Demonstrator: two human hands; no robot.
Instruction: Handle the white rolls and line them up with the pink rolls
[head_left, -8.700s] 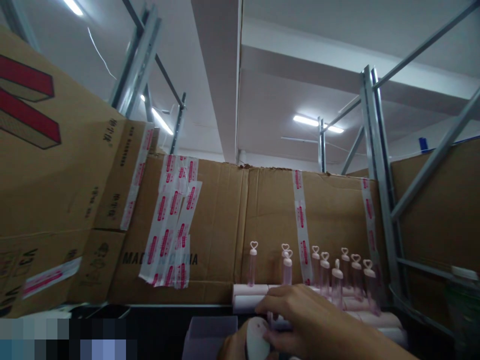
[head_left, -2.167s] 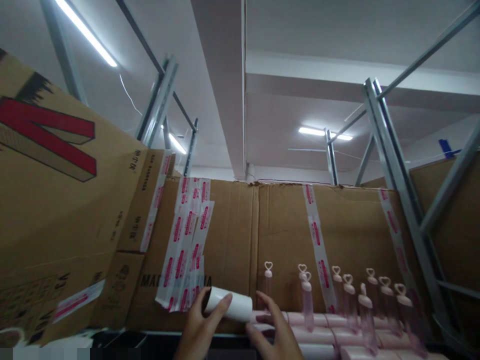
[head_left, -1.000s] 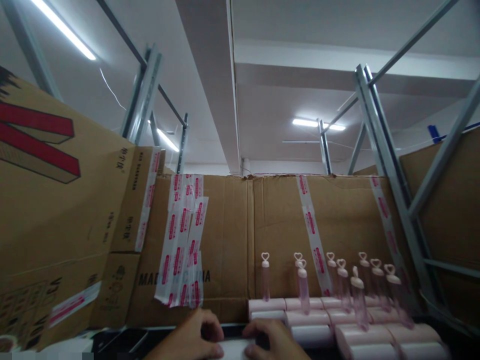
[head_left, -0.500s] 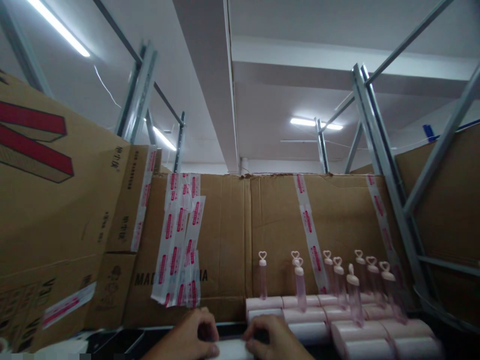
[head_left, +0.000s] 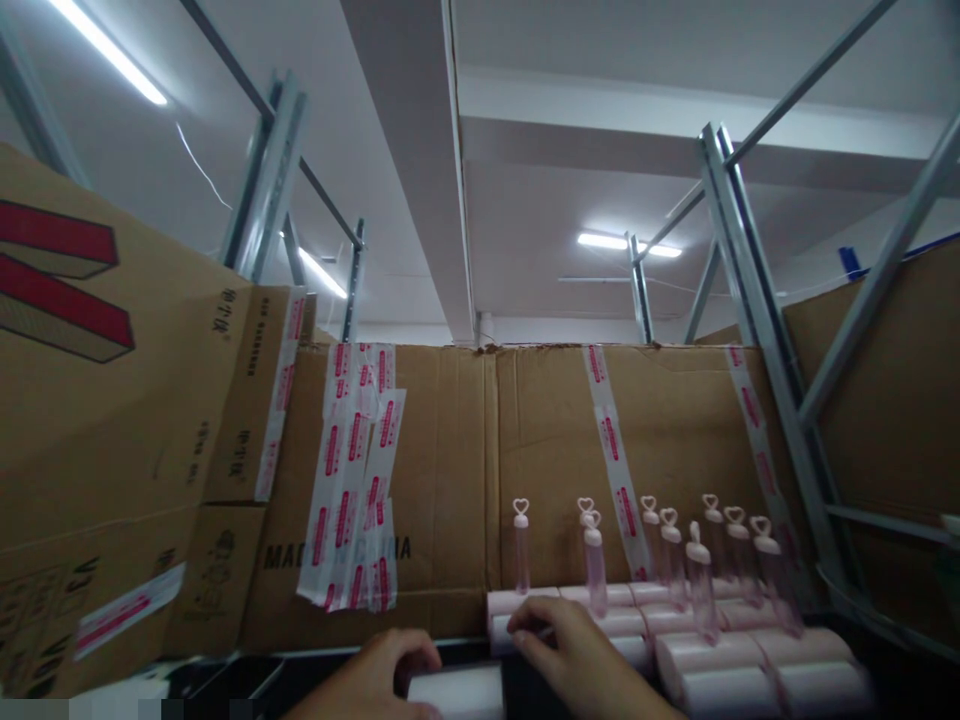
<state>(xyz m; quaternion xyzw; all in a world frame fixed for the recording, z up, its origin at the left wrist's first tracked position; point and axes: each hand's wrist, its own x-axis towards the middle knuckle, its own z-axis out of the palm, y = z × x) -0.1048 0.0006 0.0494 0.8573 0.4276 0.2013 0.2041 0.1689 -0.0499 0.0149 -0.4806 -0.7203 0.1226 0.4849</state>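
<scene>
A pale pink cylindrical roll [head_left: 456, 692] is held at the very bottom of the view, lying on its side. The left hand [head_left: 375, 680] is curled over its left end, fingers bent around it in a grip, though the lower part of the hand is cut off by the frame edge. The sideways hold matches the way the other rolls lie.

The right hand [head_left: 581, 660] is stretched forward, apart from the held roll, with its fingers [head_left: 529, 630] loosely extended and resting on the front of the nearest roll in the stack of pale pink rolls [head_left: 675, 650]. Whether anything is pinched there cannot be told; the contact looks like a flat touch, perhaps steadying the stack.

The rolls in the stack are laid side by side in rows against the tall brown cardboard wall [head_left: 540, 450], which appears to keep them from rolling backward. Slim clear pink tubes with heart-shaped caps [head_left: 697, 570] are stood upright on and among the rolls, some leaning slightly.

Strips of white tape printed in red [head_left: 352, 500] are hung loose on the cardboard to the left. A large brown carton with red markings [head_left: 97, 350] is leant at the left, and grey metal shelving posts [head_left: 757, 330] are seen rising at the right.
</scene>
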